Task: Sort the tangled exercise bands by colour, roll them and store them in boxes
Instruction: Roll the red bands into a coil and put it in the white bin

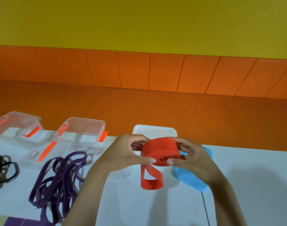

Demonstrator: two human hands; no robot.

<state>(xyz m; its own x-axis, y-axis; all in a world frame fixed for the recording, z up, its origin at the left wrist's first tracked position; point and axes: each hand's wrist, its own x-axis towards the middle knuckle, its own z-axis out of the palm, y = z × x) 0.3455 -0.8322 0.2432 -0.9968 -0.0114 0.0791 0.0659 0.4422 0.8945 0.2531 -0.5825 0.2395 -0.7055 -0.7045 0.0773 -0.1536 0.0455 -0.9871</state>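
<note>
Gripping a partly rolled red band (161,151) from both sides, the left hand (131,154) and the right hand (186,158) hold it above the white table (245,185) at the centre of the frame, thumbs and fingers pinched on the ends of the roll. A loose loop of that band hangs below the roll (not yet wound in). At lower left lies a tangle of purple bands (57,181), and black bands (4,167) sit at the left edge. Two clear boxes (84,132) with orange clips stand open at middle left. Behind the hands sits a white box (154,130), and a blue lid (191,180) lies just right of centre, partly hidden by the right wrist.
</note>
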